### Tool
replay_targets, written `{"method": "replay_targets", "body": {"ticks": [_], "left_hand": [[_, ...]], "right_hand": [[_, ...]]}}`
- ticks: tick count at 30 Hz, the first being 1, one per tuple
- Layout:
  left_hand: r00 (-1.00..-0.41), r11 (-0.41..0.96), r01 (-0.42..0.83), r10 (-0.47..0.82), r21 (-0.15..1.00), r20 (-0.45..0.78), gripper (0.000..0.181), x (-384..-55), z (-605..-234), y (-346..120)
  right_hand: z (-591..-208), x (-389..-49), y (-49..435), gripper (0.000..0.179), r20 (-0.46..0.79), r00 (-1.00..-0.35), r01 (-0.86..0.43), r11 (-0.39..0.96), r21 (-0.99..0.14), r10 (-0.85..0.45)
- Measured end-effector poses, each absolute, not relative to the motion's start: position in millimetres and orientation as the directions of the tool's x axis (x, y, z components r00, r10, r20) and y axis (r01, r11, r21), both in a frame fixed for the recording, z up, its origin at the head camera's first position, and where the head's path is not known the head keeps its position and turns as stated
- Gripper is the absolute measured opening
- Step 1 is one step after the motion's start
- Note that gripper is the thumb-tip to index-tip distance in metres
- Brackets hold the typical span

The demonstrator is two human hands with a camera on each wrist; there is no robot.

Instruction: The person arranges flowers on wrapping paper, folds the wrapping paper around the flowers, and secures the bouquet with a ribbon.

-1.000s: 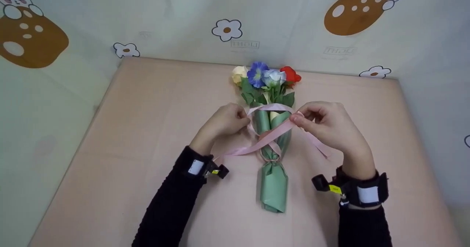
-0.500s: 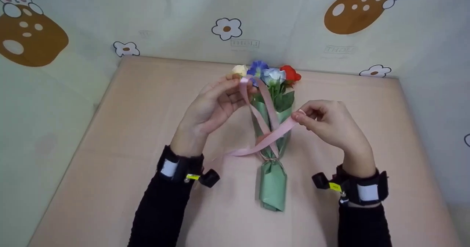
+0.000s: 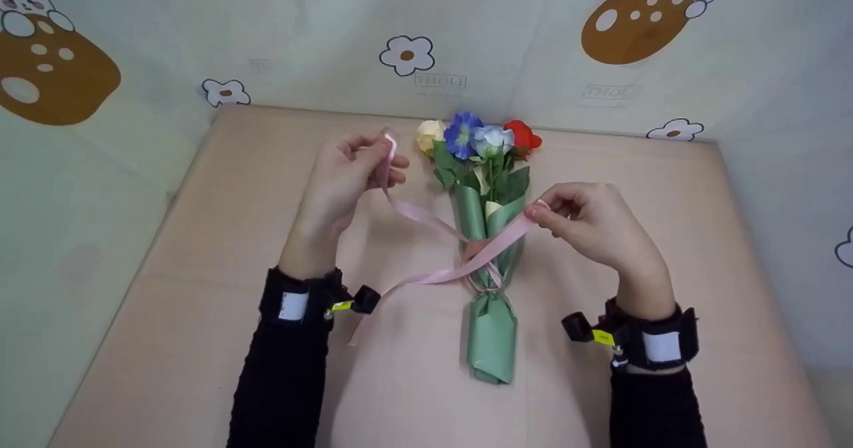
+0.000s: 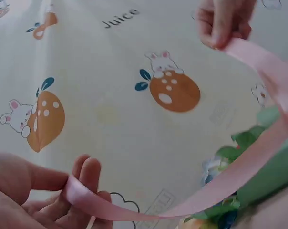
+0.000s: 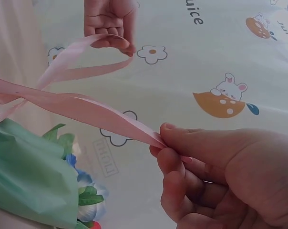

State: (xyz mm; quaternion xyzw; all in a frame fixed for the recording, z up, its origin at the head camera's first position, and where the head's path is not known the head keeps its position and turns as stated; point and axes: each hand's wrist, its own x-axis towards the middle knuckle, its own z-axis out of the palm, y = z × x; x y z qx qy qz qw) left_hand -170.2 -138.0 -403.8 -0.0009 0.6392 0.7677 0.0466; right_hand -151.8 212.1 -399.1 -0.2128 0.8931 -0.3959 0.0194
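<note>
A bouquet wrapped in green paper (image 3: 492,341) lies on the table, its cream, blue, pale blue and red flowers (image 3: 493,141) toward the back. Pink ribbon (image 3: 433,276) crosses over the wrap, above a narrow tie around its waist. Left of the flowers, my left hand (image 3: 346,178) pinches one length of ribbon between thumb and finger, the other fingers loosely bent, as the left wrist view shows. Right of the wrap, my right hand (image 3: 593,225) pinches another ribbon length (image 5: 106,117) between thumb and index finger. A loose ribbon tail hangs toward the left forearm.
The table (image 3: 266,188) has a plain pinkish cover. Behind it stands a pale backdrop (image 3: 520,48) printed with flowers, rabbits and orange fruit. Each wrist wears a black strap with a small camera (image 3: 366,299).
My left hand has risen from beside the wrap and moved left, drawing its ribbon length out of the loop over the bouquet. The right hand has stayed nearly still.
</note>
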Motion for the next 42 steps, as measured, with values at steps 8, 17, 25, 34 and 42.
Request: {"method": "replay_targets", "body": {"ticks": [8,17,25,34,42], "left_hand": [[-0.558,-0.092,0.159,0.813,0.983,0.167,0.014,-145.7,-399.5,-111.3],[-0.615,0.059,0.071,0.788,0.996,-0.002,0.013,-128.0,-411.0,-50.2],[-0.770,0.403,0.282,0.636,0.871,-0.045,0.023,-111.1,-441.5,7.0],[-0.487,0.300,0.546,0.873,0.782,0.005,0.043,-110.1,-448.6,10.7],[-0.664,0.387,0.488,0.746,0.782,0.046,0.014,-125.5,-425.5,-25.2]], "right_hand": [[-400.2,-153.7,210.6,0.010,0.138,-0.909,-0.366,0.596,-0.715,-0.393],[-399.6,-153.7,208.3,0.011,0.146,-0.903,-0.375,0.576,-0.726,-0.404],[-399.9,-150.7,208.8,0.011,0.155,-0.911,-0.367,0.576,-0.730,-0.383],[-401.0,-150.8,209.3,0.010,0.183,-0.905,-0.386,0.560,-0.733,-0.385],[-398.8,-150.5,207.8,0.013,0.166,-0.908,-0.372,0.556,-0.743,-0.384]]}}
